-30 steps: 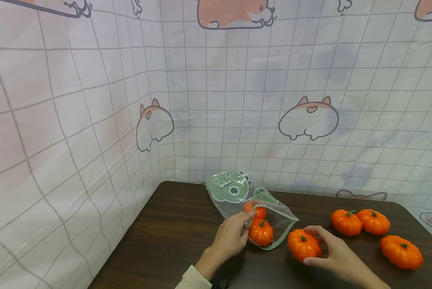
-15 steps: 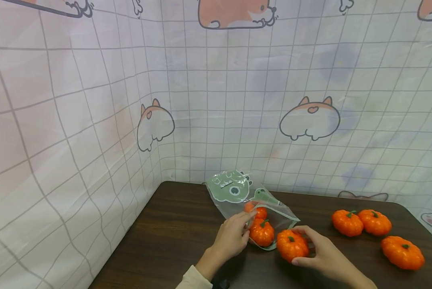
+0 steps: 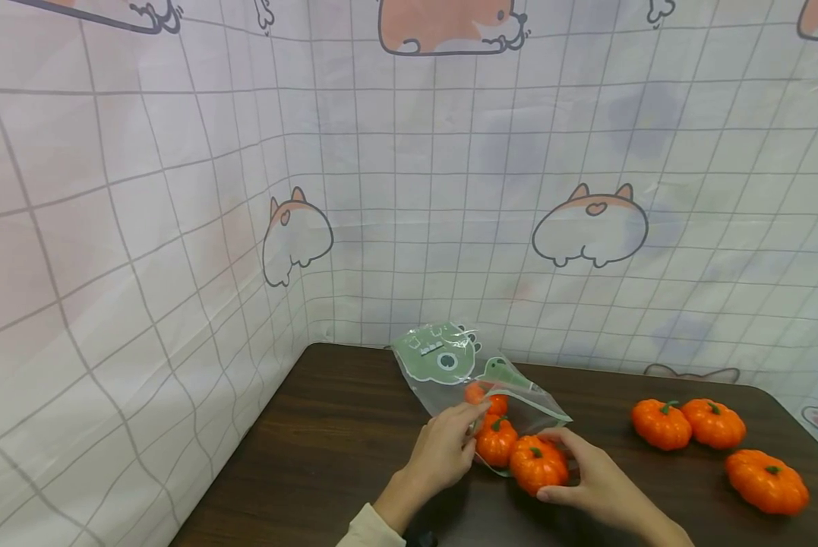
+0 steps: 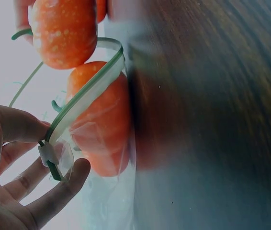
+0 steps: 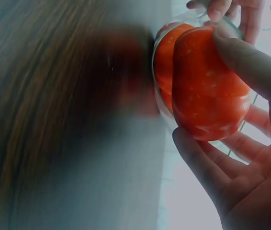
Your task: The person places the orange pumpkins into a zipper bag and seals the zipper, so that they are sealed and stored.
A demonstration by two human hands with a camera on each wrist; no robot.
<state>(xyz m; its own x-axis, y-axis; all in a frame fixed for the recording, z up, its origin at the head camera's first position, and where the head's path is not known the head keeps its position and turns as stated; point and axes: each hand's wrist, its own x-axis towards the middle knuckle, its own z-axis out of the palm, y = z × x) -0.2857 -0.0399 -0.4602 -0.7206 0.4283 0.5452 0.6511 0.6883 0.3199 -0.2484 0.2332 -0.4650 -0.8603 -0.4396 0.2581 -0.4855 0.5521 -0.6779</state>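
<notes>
A clear zip bag [image 3: 444, 366] with green cartoon print lies on the dark table, its mouth toward me. Inside it are orange pumpkins, the nearest one [image 3: 496, 442] just behind the mouth. My left hand [image 3: 443, 448] holds the bag's mouth at its left corner; in the left wrist view the thumb and fingers are around the green zip strip [image 4: 85, 93] by its small slider [image 4: 48, 154]. My right hand [image 3: 589, 479] grips another pumpkin [image 3: 538, 465] from the right side, thumb and fingers spread around it. That pumpkin is at the bag's opening, overlapping the rim in the right wrist view.
Three more pumpkins stand at the right of the table: two side by side, the left one [image 3: 661, 425] and the right one [image 3: 714, 424], and one nearer [image 3: 766, 482]. A grid-patterned curtain [image 3: 422, 228] with dog drawings stands behind and at the left.
My right hand has carried its pumpkin leftward, from beside the bag to its mouth. The left hand keeps its hold on the bag's edge, almost in place.
</notes>
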